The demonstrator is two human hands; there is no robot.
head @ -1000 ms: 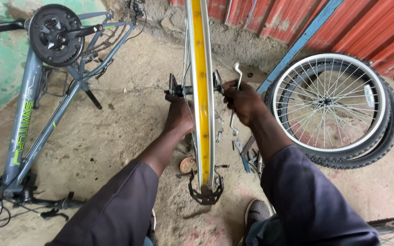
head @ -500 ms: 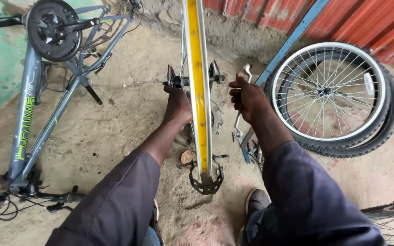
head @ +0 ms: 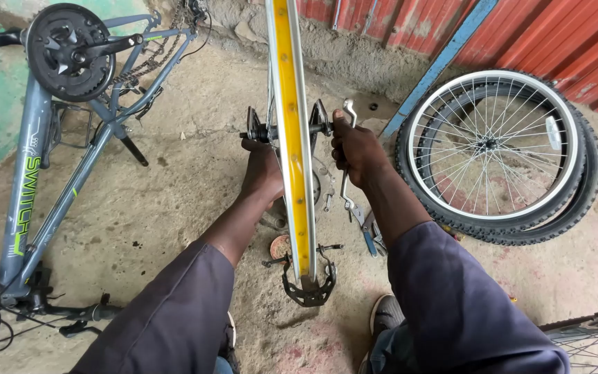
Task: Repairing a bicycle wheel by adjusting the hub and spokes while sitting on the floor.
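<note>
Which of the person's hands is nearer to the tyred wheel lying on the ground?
Right. The right hand, gripping a spanner, is closer to the tyred wheel; the left hand is beyond the yellow rim.

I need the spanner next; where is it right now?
In the head view, the spanner is upright in the right hand, right of the yellow rim.

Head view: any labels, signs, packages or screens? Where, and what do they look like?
Frame decal: left, on the grey bike frame lying on the ground; lime-green lettering with black outline, running along the tube.
Reflector: right, in the spokes of the leaning wheel; small white rectangle.
No packages or screens.
</note>
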